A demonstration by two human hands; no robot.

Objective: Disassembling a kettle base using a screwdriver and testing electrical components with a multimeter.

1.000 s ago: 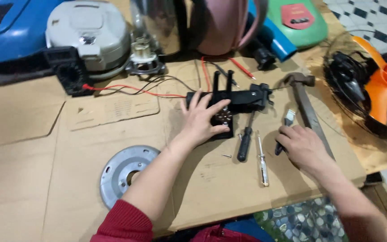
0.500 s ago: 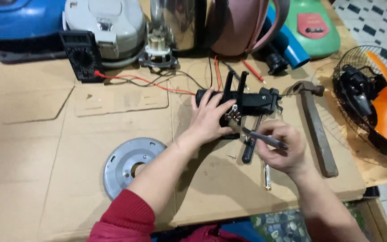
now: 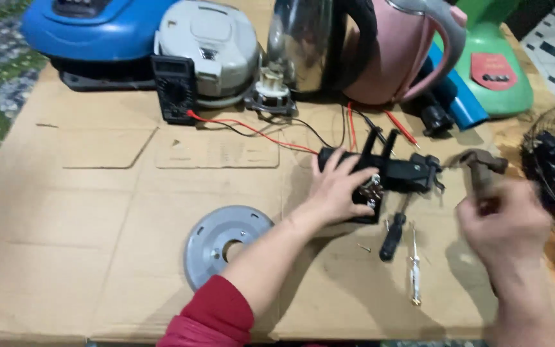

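Cardboard on the bench is carrying the black part (image 3: 390,172) we are pinning with our left hand (image 3: 338,189), fingers spread flat, while our blurred right hand (image 3: 505,225) is curling near the hammer (image 3: 476,168), grip unclear, screwdrivers (image 3: 394,234) lying unused.

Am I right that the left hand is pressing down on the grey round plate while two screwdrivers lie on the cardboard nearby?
Not quite: the head view shows the left hand on the black part, not the grey round plate. The screwdrivers do lie nearby on the cardboard.
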